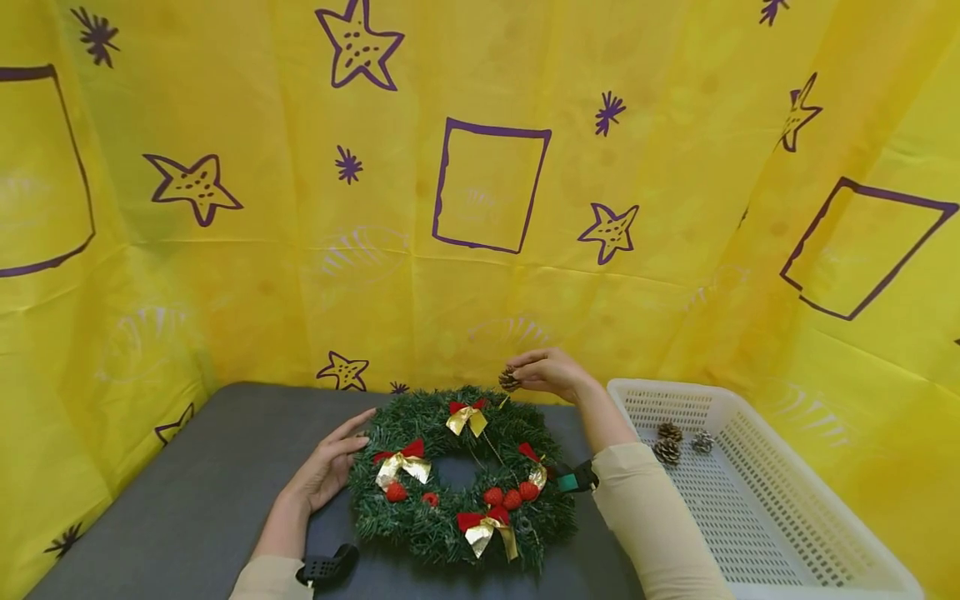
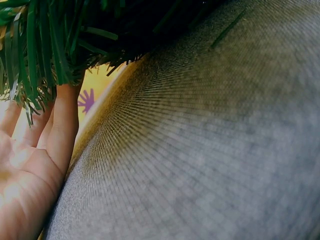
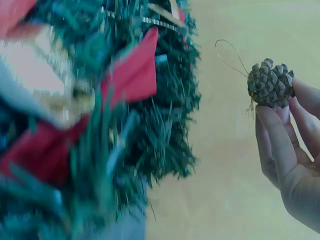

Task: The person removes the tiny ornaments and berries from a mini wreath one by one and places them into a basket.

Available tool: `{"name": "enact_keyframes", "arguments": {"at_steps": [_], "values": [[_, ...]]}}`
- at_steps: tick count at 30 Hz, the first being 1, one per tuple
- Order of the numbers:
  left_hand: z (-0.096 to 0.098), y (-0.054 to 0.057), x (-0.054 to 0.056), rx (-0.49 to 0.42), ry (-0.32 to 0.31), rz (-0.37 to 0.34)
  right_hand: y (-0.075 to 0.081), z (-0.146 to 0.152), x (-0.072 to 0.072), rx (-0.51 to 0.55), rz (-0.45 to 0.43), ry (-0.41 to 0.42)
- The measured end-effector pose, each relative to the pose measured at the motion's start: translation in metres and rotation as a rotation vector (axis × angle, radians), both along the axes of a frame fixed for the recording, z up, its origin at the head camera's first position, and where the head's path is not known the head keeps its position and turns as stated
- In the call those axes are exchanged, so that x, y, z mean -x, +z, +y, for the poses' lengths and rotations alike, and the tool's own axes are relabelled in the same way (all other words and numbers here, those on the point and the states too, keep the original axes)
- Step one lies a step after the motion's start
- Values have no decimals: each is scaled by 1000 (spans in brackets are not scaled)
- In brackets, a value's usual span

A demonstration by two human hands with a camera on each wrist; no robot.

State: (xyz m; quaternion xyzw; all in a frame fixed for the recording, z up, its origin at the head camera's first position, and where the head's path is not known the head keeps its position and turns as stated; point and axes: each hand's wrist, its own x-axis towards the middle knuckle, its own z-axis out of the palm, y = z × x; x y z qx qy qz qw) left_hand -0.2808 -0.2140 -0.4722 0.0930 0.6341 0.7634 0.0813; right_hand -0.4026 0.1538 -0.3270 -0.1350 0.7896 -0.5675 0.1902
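A green wreath point(image 1: 465, 546) with red-and-gold bows point(image 1: 403, 463) and red berries point(image 1: 512, 499) lies on the dark grey table. My right hand point(image 1: 551, 372) pinches a pine cone point(image 3: 270, 83) above the wreath's far right edge. From the cone hangs a thin gold loop point(image 3: 231, 53), seen in the right wrist view. At the wreath's left side, my left hand point(image 1: 330, 467) touches the greenery with its fingers extended. In the left wrist view its fingertips are hidden behind the green needles point(image 2: 45, 55).
To the right stands a white perforated basket point(image 1: 825, 517) holding several pine cones point(image 1: 667, 450), one of them silvery point(image 1: 702, 442). A yellow printed curtain point(image 1: 285, 292) hangs behind the grey tabletop point(image 1: 180, 492) and along both sides.
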Motion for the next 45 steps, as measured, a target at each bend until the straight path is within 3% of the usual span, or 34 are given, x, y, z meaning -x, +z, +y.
{"name": "enact_keyframes", "arguments": {"at_steps": [11, 18, 29, 45], "values": [[1, 0, 1, -28, 5, -10, 3, 39, 4, 22, -2, -54], [0, 1, 1, -17, 0, -9, 2, 66, 4, 21, 17, -39], [1, -1, 0, -38, 4, -1, 6, 103, -3, -12, 37, -84], [0, -1, -1, -26, 2, -1, 4, 155, -11, 113, 11, -80]]}}
